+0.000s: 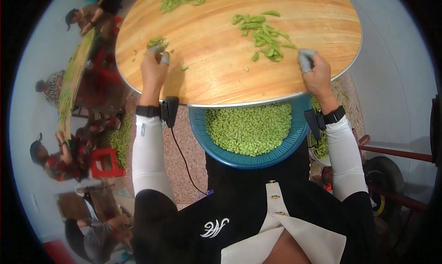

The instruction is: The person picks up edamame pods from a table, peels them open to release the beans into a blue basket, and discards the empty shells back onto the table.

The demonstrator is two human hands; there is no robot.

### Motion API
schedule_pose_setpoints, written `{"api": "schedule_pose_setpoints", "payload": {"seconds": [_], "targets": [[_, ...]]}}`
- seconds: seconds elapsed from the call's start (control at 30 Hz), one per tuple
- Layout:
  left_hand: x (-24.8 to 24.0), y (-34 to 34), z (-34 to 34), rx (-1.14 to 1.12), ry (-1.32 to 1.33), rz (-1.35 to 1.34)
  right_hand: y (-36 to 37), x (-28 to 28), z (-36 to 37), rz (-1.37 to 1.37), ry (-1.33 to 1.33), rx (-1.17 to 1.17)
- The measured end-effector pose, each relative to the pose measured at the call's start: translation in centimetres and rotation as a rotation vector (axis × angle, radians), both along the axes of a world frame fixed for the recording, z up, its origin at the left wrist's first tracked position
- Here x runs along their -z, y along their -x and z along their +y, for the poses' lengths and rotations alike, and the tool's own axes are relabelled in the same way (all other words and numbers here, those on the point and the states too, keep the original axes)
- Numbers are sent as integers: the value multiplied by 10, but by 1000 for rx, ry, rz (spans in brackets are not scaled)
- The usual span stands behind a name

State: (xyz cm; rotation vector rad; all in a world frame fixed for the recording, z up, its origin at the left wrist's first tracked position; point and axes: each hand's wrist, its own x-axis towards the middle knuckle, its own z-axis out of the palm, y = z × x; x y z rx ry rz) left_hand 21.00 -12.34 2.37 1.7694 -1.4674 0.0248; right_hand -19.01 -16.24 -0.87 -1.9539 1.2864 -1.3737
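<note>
At two o'clock, the right hand [317, 74] seemingly pinches a pod [289, 46]; left hand [153, 73] grip unclear; shelling next likely needs squeezing.

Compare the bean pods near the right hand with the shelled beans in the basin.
Shape: the bean pods are long and slender; the shelled beans are short and rounded.
Place: the bean pods lie on the wooden tabletop; the shelled beans sit in the blue basin.
Amount: the bean pods make a small, loose heap; the shelled beans, a far larger mass.
Both are green.
</note>
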Motion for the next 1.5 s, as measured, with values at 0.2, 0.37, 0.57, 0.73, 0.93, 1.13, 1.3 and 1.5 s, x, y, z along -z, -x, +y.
{"api": "schedule_pose_setpoints", "payload": {"seconds": [0.2, 0.37, 0.57, 0.73, 0.93, 1.13, 1.3, 1.5], "targets": [[-2, 56, 29, 120, -277, -252, 1, -2, 3, 11, -8, -8], [3, 126, 82, 516, -331, 15, 4, 3, 5, -1, -1, 10], [-16, 168, 93, 618, -268, 110, 2, 2, 5, -82, -3, 16], [-12, 179, 12, 494, -165, 36, 6, 8, -3, -40, 65, -11], [3, 188, -32, 519, -273, -201, 9, -1, -1, -40, 88, -24], [2, 177, -43, 634, -269, 447, 4, -25, 6, -293, -303, -208], [-16, 175, -61, 721, -62, 1047, -41, -71, -21, -390, -665, -512], [-1, 168, -74, 661, 73, 855, -74, -58, -58, -474, -732, -602]]}}
